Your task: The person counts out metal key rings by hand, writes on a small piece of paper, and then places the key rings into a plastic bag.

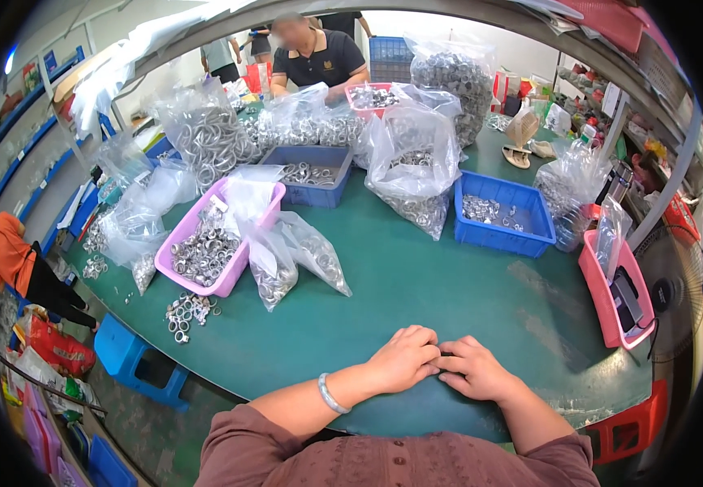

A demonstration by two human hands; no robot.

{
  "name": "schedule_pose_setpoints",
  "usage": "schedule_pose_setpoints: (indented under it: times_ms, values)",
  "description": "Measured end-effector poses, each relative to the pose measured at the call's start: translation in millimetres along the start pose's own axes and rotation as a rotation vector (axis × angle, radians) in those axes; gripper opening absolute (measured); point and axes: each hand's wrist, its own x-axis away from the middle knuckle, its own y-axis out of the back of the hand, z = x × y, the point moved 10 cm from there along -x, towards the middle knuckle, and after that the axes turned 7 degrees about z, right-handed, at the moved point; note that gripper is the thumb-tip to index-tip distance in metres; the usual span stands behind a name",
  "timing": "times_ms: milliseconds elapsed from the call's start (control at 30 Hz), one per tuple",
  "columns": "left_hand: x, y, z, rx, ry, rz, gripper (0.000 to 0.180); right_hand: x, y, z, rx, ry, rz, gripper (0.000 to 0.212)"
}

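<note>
My left hand [404,357], with a pale bracelet [331,394] on its wrist, rests at the near part of the green table [351,312]. Its fingers are curled and meet those of my right hand [475,370], which is bent inward from the other side. Both hands are closed at the fingertips; whatever may be between them is hidden or too small to name. To the left of my hands lies a loose pile of silvery metal rings [185,315], beside a pink bin [234,280] filled with similar rings.
Clear plastic bags [412,166] of metal parts crowd the far side. A grey-blue bin [327,195] and a blue bin [502,243] hold small metal pieces. At the right stands a pink basket [599,296] near a fan [668,296]. A person [319,61] sits opposite; a blue stool [136,365] is left.
</note>
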Motion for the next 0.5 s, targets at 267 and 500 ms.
schedule_pose_setpoints:
  times_ms: [267, 500]
  values:
    - [1.0, 1.9, -4.1, -0.013, -0.029, -0.025, 0.016, -0.2, 2.6, 1.5, -0.001, 0.0, -0.003, 0.028]
    - [0.4, 2.8, -4.2, -0.008, -0.013, -0.027, 0.014, 0.5, 2.3, 0.5, 0.002, 0.004, -0.008, 0.028]
